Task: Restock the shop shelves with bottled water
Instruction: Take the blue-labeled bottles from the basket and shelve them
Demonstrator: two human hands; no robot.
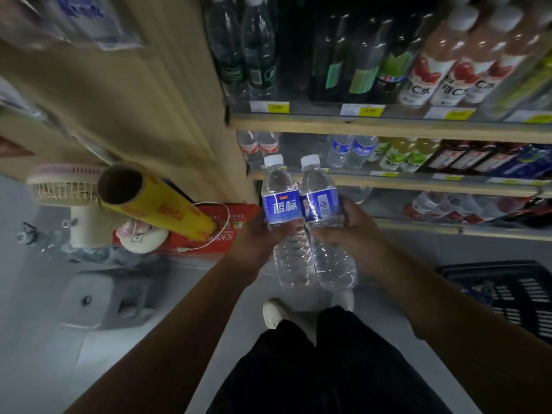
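Together, bottles in left hand, right hand

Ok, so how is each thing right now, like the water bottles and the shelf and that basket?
Left bottle, cap on, looks full, held in the left grip.
Right bottle, cap on, looks full, held in the right grip, touching the left bottle.
Middle shelf, stocked, with a gap left of the blue-label bottles.
Basket, on the floor, contents unclear.
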